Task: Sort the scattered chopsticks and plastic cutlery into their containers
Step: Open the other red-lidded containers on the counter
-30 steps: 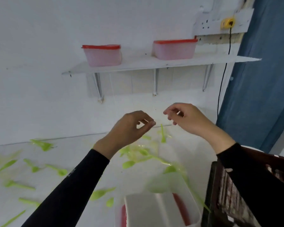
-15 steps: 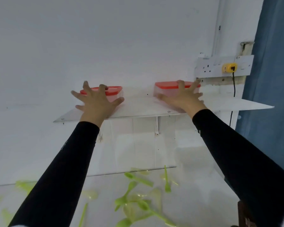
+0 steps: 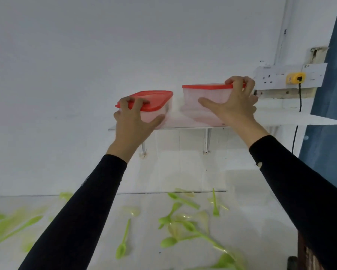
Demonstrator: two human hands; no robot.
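Note:
Two translucent pink containers with red lids are at a white wall shelf (image 3: 292, 120). My left hand (image 3: 134, 118) grips the left container (image 3: 159, 106), fingers over the lid and thumb under it; the box is tilted and lifted at the shelf's front edge. My right hand (image 3: 235, 102) grips the right container (image 3: 206, 100), fingers hooked over the lid's right end and thumb across its front wall. Several green plastic spoons (image 3: 180, 217) and forks lie scattered on the white table (image 3: 144, 240) below. No chopsticks are visible.
A white socket strip with a yellow plug (image 3: 296, 77) and a black cable sits on the wall right of the shelf. A blue curtain (image 3: 331, 114) hangs at the far right. A dark wooden object (image 3: 307, 256) stands at the bottom right.
Both hands rose from above the table to the shelf, lay flat on the two containers, and now grip them. The left container has tilted and come forward off the shelf.

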